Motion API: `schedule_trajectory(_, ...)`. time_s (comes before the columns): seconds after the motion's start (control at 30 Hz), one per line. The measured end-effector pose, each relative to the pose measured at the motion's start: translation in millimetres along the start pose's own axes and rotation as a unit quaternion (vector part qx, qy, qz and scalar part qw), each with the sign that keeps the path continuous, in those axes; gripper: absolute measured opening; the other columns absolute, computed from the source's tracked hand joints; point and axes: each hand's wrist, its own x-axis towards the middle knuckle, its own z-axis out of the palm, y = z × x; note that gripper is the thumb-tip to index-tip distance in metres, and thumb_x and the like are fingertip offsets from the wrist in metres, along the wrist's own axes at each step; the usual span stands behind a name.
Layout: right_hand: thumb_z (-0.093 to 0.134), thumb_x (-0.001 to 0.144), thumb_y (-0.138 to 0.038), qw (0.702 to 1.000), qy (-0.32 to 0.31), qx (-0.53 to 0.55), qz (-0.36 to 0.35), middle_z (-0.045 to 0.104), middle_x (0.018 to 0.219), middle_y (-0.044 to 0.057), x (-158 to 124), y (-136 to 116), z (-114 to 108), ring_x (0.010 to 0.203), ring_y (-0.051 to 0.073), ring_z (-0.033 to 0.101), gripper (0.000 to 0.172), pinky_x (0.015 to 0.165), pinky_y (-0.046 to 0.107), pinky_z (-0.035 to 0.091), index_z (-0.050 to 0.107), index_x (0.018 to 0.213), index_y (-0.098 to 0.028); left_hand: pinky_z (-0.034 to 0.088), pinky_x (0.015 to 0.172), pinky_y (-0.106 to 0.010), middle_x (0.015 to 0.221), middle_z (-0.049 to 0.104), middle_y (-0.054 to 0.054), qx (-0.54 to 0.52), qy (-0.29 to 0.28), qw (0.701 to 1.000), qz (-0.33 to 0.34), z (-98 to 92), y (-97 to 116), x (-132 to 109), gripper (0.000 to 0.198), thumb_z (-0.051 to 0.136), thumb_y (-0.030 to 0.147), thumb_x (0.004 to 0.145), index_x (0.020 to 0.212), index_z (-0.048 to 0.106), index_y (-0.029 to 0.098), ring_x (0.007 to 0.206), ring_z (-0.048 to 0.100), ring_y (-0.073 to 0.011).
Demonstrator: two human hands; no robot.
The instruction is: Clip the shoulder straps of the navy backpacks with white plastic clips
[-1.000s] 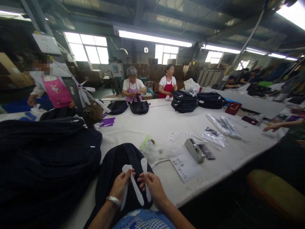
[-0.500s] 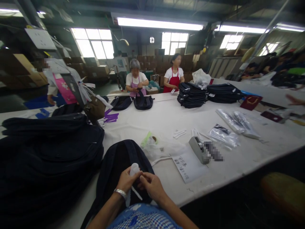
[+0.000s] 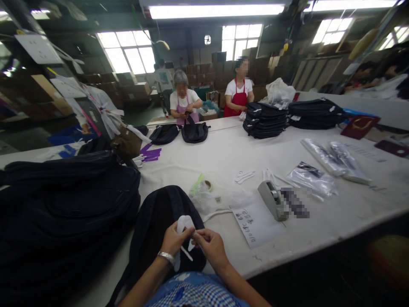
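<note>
My left hand (image 3: 173,241) and my right hand (image 3: 211,246) meet over a dark backpack (image 3: 161,217) that lies on the white table (image 3: 223,162) in front of me. Both hands pinch white plastic strips (image 3: 185,224), pressed together between the fingertips. A silver bracelet sits on my left wrist. Part of the strips is hidden behind my fingers.
A tall pile of dark backpacks (image 3: 64,200) fills the left. A tape dispenser (image 3: 271,198), a written paper (image 3: 255,221), clear bags (image 3: 217,198) and plastic sleeves (image 3: 332,160) lie to the right. Stacked bags (image 3: 266,121) stand far off. Two people in aprons work at the far edge.
One second ago my hands held two strips apart and upright; now they have come together, with the strips pressed against each other. The view has tilted slightly down and to the right.
</note>
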Motion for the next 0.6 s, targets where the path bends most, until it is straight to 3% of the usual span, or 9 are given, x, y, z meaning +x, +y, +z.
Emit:
schedule_trajectory(0.17,0.059,0.076,-0.056,0.993,-0.036,0.090,0.065,0.069,0.075,0.006,7,-3,-14,0.073,0.021,0.066,0.045,0.071,0.034,0.052,0.069,0.089,-0.015,0.043,0.052,-0.024,0.061,0.063,-0.001,-0.006,-0.029,1.000,-0.001,17.1,8,4,0.035,0.076,0.040,0.057,0.073,0.064,0.012,0.056,0.057,-0.0153)
schedule_trajectory(0.33,0.066,0.072,-0.052,0.992,-0.012,0.093,0.081,0.069,0.074,0.005,13,0,-31,0.072,0.020,0.064,0.041,0.069,0.030,0.051,0.070,0.086,-0.014,0.045,0.057,-0.026,0.068,0.069,-0.005,-0.024,-0.054,0.998,-0.027,33.8,12,8,0.038,0.077,0.040,0.057,0.079,0.068,0.010,0.062,0.060,-0.0180)
schedule_trajectory(0.4,0.065,0.072,-0.052,0.994,0.026,0.082,0.071,0.068,0.070,0.004,18,5,-41,0.069,0.019,0.063,0.041,0.066,0.029,0.050,0.070,0.083,-0.013,0.044,0.055,-0.025,0.070,0.070,-0.006,-0.048,-0.051,0.996,-0.054,37.1,9,15,0.040,0.076,0.041,0.059,0.083,0.069,0.011,0.059,0.059,-0.0167)
schedule_trajectory(0.5,0.064,0.072,-0.052,0.983,0.137,0.109,0.054,0.068,0.079,0.006,30,12,-61,0.072,0.018,0.062,0.041,0.066,0.028,0.050,0.068,0.084,-0.014,0.034,0.044,-0.021,0.077,0.070,-0.006,-0.082,-0.016,0.992,-0.097,43.1,1,32,0.046,0.074,0.042,0.060,0.094,0.068,0.012,0.047,0.050,-0.0092)
schedule_trajectory(0.6,0.063,0.073,-0.052,0.972,0.217,0.088,0.025,0.065,0.079,0.004,39,13,-85,0.061,0.012,0.056,0.038,0.051,0.021,0.043,0.065,0.084,-0.015,0.024,0.039,-0.019,0.074,0.066,-0.004,-0.119,-0.004,0.985,-0.123,60.3,-4,53,0.048,0.072,0.042,0.061,0.096,0.065,0.010,0.041,0.037,-0.0037)
